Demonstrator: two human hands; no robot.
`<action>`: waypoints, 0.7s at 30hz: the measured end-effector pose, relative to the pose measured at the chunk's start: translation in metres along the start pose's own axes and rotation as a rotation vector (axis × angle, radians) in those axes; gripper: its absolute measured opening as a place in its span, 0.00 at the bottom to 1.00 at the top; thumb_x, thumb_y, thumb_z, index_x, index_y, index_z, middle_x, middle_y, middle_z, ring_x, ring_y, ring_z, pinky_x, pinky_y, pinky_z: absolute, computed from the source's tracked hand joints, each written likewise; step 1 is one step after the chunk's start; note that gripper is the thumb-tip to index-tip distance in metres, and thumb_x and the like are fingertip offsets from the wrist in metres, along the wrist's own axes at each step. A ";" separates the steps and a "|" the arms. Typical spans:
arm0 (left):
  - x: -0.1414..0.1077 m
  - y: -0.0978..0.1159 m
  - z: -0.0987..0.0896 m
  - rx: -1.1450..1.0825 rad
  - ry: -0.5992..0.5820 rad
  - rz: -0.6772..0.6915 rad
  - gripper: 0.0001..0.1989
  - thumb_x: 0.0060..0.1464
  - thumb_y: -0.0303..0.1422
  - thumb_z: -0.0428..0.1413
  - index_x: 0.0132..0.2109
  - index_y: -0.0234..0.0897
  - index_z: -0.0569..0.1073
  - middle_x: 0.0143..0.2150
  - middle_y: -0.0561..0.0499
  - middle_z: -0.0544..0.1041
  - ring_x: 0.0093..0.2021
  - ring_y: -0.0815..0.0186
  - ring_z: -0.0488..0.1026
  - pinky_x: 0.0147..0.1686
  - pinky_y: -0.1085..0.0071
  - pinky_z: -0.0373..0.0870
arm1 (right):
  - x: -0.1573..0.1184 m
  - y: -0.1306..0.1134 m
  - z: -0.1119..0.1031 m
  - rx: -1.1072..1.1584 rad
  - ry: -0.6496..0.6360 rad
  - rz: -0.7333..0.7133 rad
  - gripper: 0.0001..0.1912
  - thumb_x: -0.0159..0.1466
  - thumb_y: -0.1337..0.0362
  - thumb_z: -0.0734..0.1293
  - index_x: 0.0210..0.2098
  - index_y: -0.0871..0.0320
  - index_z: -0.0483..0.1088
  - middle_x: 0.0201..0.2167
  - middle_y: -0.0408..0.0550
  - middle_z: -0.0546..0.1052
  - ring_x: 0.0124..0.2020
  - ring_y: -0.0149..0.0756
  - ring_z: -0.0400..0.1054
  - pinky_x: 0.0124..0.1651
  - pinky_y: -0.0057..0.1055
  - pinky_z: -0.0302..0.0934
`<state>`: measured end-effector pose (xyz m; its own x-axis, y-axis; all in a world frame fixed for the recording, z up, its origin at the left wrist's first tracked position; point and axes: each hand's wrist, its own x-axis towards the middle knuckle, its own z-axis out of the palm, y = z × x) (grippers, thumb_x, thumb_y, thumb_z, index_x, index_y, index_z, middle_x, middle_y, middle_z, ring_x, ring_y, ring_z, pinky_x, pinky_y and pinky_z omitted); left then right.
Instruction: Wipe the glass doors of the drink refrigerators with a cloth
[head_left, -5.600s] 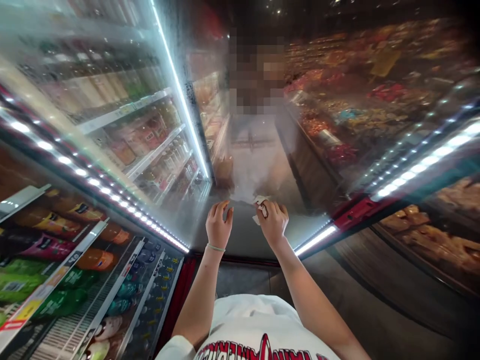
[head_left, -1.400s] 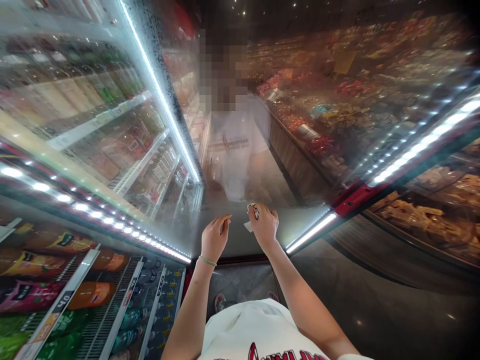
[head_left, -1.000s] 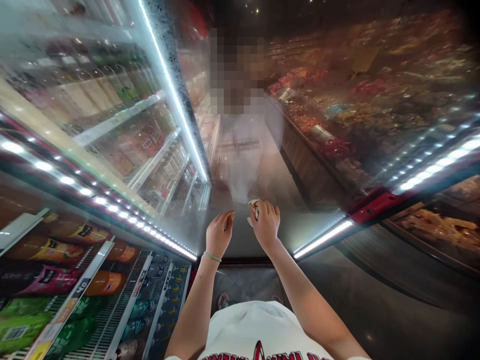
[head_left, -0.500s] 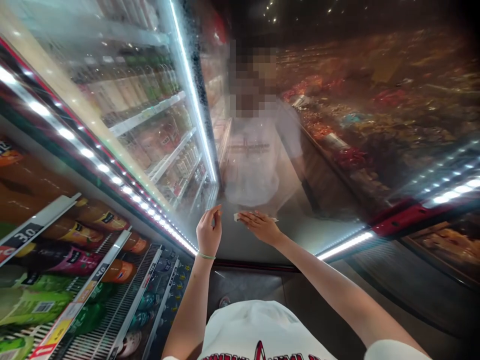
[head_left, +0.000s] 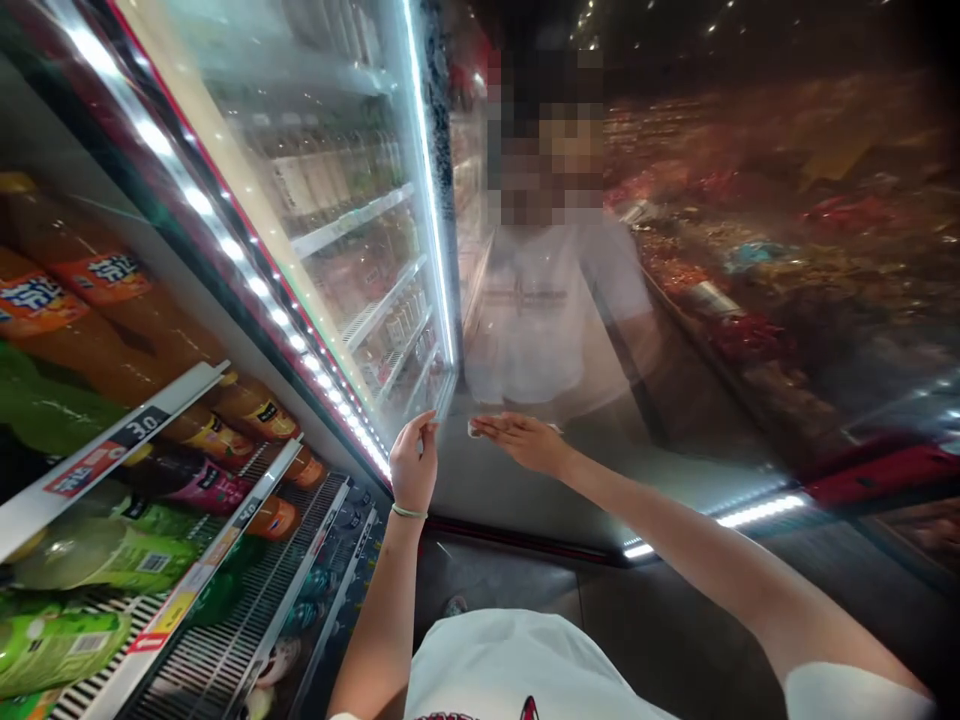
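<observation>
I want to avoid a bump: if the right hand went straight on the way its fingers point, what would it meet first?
Probably the left hand: its fingertips lie nearly in line with the fingers of the right hand. Depth is unclear, so it might pass by them.

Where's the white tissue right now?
In the head view, near the middle, the white tissue is mostly hidden under the right hand at the glass door, just to the right of the left hand.

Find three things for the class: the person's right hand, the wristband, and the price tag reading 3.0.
Right hand (head_left: 526, 441): head view, on the back of the hand.
Wristband (head_left: 409, 514): head view, midway along its visible stretch.
Price tag (head_left: 144, 428): head view, on its dark face.
</observation>
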<state>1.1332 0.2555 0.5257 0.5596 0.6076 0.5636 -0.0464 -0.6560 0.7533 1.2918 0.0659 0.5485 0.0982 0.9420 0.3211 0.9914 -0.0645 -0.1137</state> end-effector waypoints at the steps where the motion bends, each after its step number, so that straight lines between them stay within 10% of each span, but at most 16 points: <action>1: 0.000 -0.003 -0.002 -0.002 0.006 -0.010 0.12 0.68 0.34 0.50 0.53 0.42 0.77 0.41 0.49 0.83 0.43 0.65 0.82 0.48 0.66 0.79 | 0.007 0.003 -0.011 -0.026 0.062 0.020 0.33 0.72 0.74 0.49 0.70 0.43 0.60 0.68 0.38 0.69 0.68 0.29 0.64 0.71 0.37 0.58; 6: 0.003 -0.010 -0.008 -0.006 0.030 -0.026 0.12 0.68 0.33 0.50 0.52 0.42 0.77 0.41 0.50 0.83 0.42 0.66 0.82 0.48 0.66 0.79 | 0.066 0.004 -0.058 -0.142 0.440 0.219 0.28 0.75 0.68 0.56 0.72 0.43 0.57 0.70 0.42 0.66 0.73 0.40 0.56 0.75 0.54 0.49; 12: 0.006 -0.019 -0.029 0.035 0.013 -0.007 0.12 0.68 0.33 0.50 0.52 0.41 0.77 0.42 0.49 0.83 0.44 0.65 0.82 0.49 0.65 0.79 | 0.054 -0.019 0.018 0.088 -0.016 -0.062 0.31 0.70 0.75 0.51 0.65 0.44 0.68 0.65 0.35 0.73 0.66 0.30 0.67 0.71 0.35 0.61; 18: 0.007 -0.033 -0.040 0.044 0.018 -0.003 0.12 0.68 0.30 0.50 0.52 0.38 0.76 0.43 0.47 0.83 0.43 0.63 0.82 0.47 0.64 0.79 | 0.108 -0.014 -0.031 -0.099 0.303 0.012 0.33 0.74 0.74 0.54 0.74 0.44 0.50 0.73 0.40 0.60 0.74 0.34 0.52 0.77 0.46 0.49; 21: 0.007 -0.035 -0.047 0.057 -0.013 0.025 0.12 0.68 0.30 0.50 0.53 0.38 0.77 0.44 0.46 0.83 0.44 0.63 0.81 0.48 0.64 0.78 | 0.126 -0.022 -0.019 -0.138 0.280 0.021 0.32 0.74 0.74 0.53 0.75 0.49 0.50 0.74 0.44 0.57 0.76 0.35 0.48 0.78 0.48 0.45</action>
<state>1.0998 0.3036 0.5190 0.5693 0.5849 0.5777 -0.0134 -0.6960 0.7179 1.2836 0.1798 0.6097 0.1195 0.8139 0.5686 0.9895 -0.1447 -0.0008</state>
